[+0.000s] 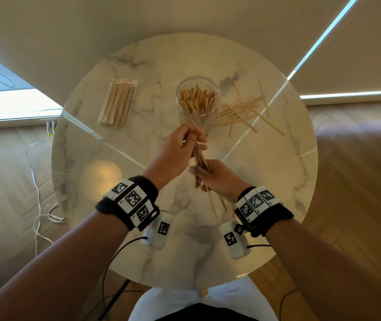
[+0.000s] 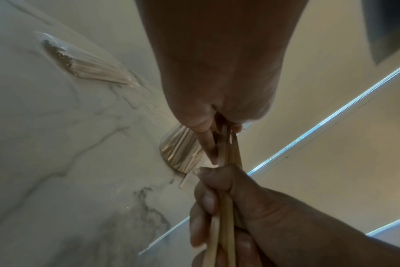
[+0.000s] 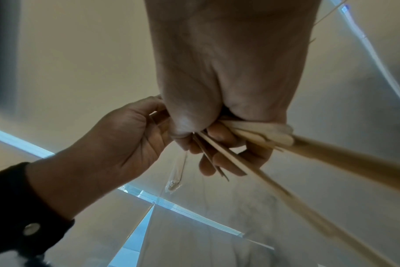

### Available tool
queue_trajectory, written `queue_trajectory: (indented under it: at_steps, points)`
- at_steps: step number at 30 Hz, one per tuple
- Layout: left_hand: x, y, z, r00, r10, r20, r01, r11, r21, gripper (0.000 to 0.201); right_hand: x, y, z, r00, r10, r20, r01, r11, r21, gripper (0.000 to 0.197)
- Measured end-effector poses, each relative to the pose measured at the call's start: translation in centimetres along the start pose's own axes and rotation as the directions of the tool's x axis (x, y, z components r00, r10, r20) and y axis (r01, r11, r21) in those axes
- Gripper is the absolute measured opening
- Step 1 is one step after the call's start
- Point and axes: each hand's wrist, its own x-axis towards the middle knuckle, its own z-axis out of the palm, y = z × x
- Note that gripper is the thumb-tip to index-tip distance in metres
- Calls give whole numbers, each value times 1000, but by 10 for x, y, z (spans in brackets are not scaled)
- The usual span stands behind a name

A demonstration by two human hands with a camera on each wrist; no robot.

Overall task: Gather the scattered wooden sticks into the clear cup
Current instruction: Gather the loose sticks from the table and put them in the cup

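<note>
Nearest, the right hand (image 1: 215,177) grips the low end of a stick bundle (image 1: 200,158); the left hand (image 1: 180,149) pinches its upper part. Beyond, at 12 o'clock on the desk (image 1: 266,172), stands the cup (image 1: 197,100), half full of sticks. Loose sticks (image 1: 240,110) lie at 2 o'clock, a packet (image 1: 117,103) at 10.

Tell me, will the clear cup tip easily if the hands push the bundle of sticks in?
Probably somewhat: the clear cup looks tall, narrow and light. The sticks already standing inside likely add little weight. The marble table looks smooth, so it may slide.
</note>
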Motion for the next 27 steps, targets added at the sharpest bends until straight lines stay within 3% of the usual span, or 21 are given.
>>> queue_trajectory:
  at_steps: [2, 4, 7, 9, 12, 18, 20, 24, 27]
  points:
    - [-2, 0, 0, 998, 58, 9, -58, 998, 19, 28, -2, -5, 2, 998, 5, -57, 3, 991, 132, 29]
    - [-8, -3, -2, 995, 96, -8, -96, 995, -1, 38, -3, -11, 3, 988, 55, -147, 7, 922, 387, 29]
    - [-20, -14, -5, 997, 45, -63, -55, 985, -166, 39, -4, -24, 2, 970, 82, -229, 129, 624, 771, 36]
    - [-29, -23, -7, 994, -60, -91, 30, 953, -300, 51, -6, -32, 0, 961, 88, -264, 201, 437, 877, 38]
    - [-41, -32, -4, 980, -172, -105, 113, 901, -419, 66, -11, -42, 5, 955, 111, -276, 231, 305, 924, 39]
    - [-40, -32, 0, 929, -207, -307, 68, 910, -409, 61, -12, -47, 15, 944, 190, -269, 240, 162, 957, 41]
    - [-39, -35, -3, 921, -242, -306, 84, 889, -450, 59, -12, -46, 15, 941, 202, -272, 248, 136, 959, 42]
    - [-40, -28, 3, 951, -230, -206, 93, 851, -516, 57, -12, -42, 23, 936, 229, -266, 229, 176, 957, 41]
    - [-41, -21, 13, 969, -179, -169, 75, 869, -489, 61, -14, -41, 27, 923, 274, -271, 204, 251, 946, 40]
